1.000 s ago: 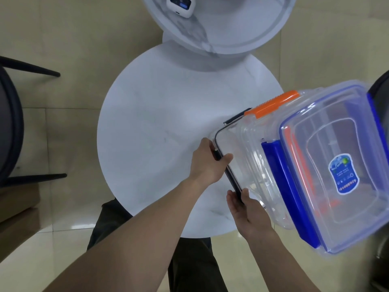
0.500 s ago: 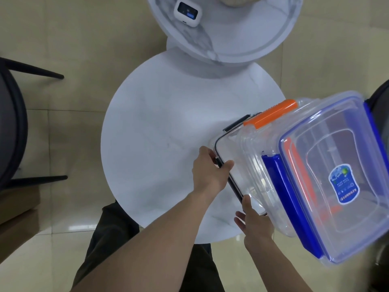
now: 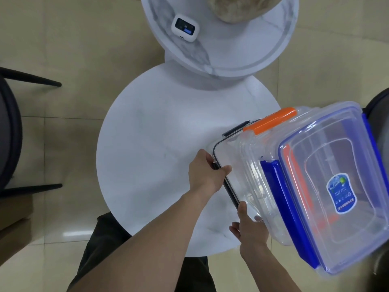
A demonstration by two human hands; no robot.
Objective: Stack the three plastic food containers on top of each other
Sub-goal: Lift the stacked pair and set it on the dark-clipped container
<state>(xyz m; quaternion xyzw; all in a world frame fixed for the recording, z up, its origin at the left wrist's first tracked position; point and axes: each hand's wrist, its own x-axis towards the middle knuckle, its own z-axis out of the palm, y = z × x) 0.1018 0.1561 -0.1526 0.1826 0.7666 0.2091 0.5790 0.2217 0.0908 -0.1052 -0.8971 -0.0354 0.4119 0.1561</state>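
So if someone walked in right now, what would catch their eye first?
Probably the stack of clear plastic containers at the right, with blue and orange clips, tilted over the edge of the round white table. The left hand grips the dark-rimmed bottom container and the right hand supports its near corner. A small white device lies on the marble table beyond.

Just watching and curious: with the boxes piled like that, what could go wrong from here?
The stack sits at the round table's right edge, seemingly overhanging it, so it might tip off. Only the left hand and right hand steady the bottom container; the blue-lidded top container could slide.
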